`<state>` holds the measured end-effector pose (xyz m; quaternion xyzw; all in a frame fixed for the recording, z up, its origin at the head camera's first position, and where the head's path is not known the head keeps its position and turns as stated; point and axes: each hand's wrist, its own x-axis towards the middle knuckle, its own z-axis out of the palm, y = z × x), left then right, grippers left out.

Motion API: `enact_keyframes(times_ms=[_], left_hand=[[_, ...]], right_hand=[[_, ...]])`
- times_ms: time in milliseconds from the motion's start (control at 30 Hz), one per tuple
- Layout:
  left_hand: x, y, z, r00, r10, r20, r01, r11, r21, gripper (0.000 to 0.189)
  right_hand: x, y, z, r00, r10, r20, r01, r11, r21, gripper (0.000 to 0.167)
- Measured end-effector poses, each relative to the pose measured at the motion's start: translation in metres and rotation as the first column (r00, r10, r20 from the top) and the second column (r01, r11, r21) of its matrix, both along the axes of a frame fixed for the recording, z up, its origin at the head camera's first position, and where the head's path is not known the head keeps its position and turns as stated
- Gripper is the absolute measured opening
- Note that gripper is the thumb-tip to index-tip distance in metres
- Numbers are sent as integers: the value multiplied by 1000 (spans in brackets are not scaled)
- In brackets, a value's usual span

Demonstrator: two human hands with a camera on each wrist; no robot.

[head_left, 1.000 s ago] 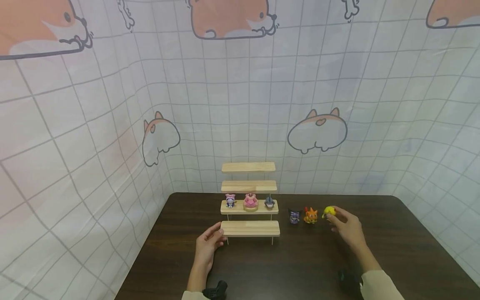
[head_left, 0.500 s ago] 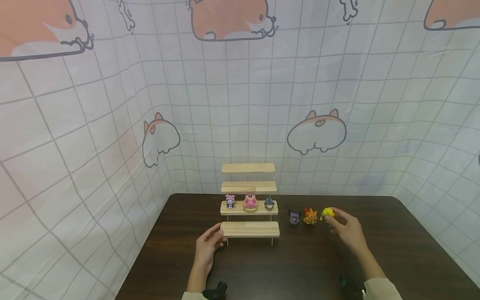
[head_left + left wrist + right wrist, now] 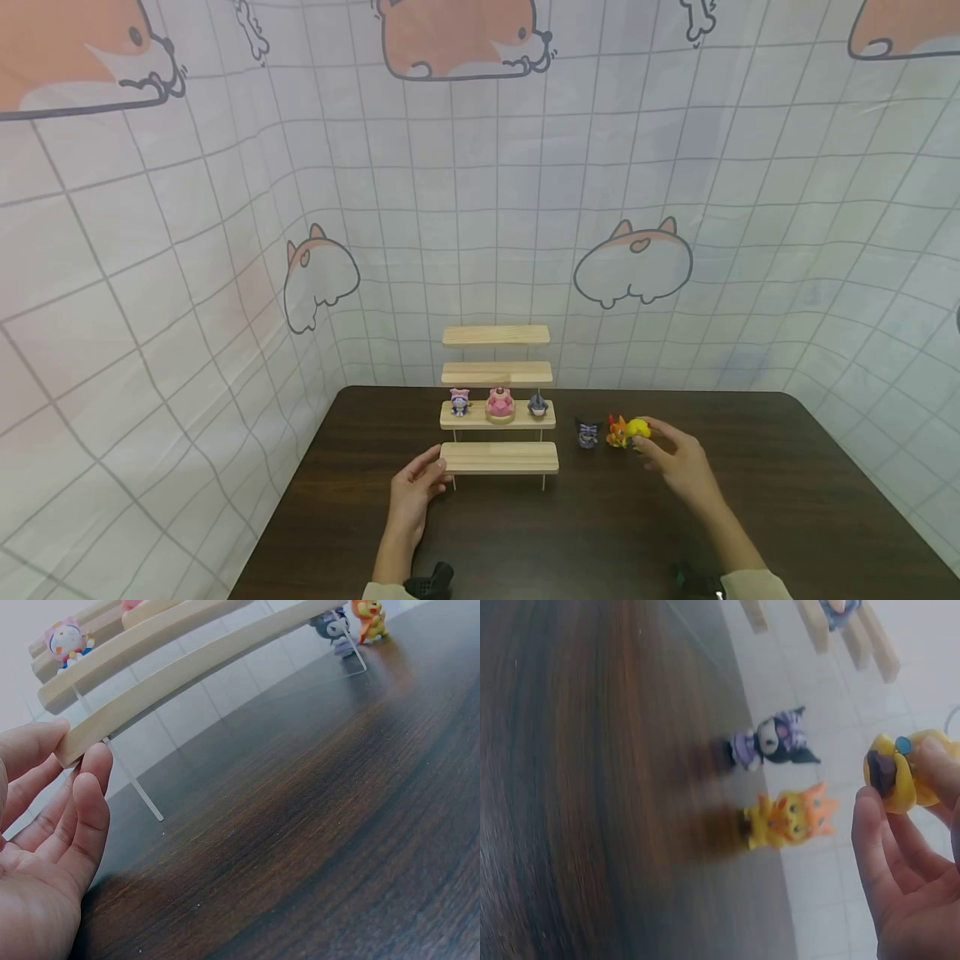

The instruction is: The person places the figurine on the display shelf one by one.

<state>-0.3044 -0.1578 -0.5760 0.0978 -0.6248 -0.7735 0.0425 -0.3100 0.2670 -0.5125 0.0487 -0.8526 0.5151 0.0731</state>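
My left hand [image 3: 410, 500] pinches the left end of the lowest board of a tiered wooden display stand [image 3: 498, 457], thumb above and fingers below, as the left wrist view shows. Between the thumb and fingers of my right hand [image 3: 684, 468] is a small yellow figurine [image 3: 891, 774], held clear of the dark table. Close to it, an orange-and-yellow figurine [image 3: 787, 817] stands on the tabletop. Left of that one is a black-and-purple figurine [image 3: 587, 434]. The second board from the front carries a pink-eared figurine [image 3: 460, 403], a pink figurine [image 3: 500, 405] and a grey-blue figurine [image 3: 537, 405].
The dark wooden table [image 3: 570, 533] reaches back to a white grid-patterned curtain [image 3: 480, 208] with cartoon dogs. The stand's two upper boards [image 3: 497, 372] rise behind the figurines. Thin legs [image 3: 142, 791] support the front board.
My right hand has moved left with the yellow figurine, which now overlaps the orange one in the head view. The left hand has stayed at the stand.
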Motion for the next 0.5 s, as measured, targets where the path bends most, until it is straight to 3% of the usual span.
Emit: enact_keyframes(times_ms=[500], left_hand=[[0, 0, -1, 1000, -3, -15, 3, 1000, 4, 49]], right_hand=[[2, -37, 4, 994, 102, -45, -104, 994, -44, 52]])
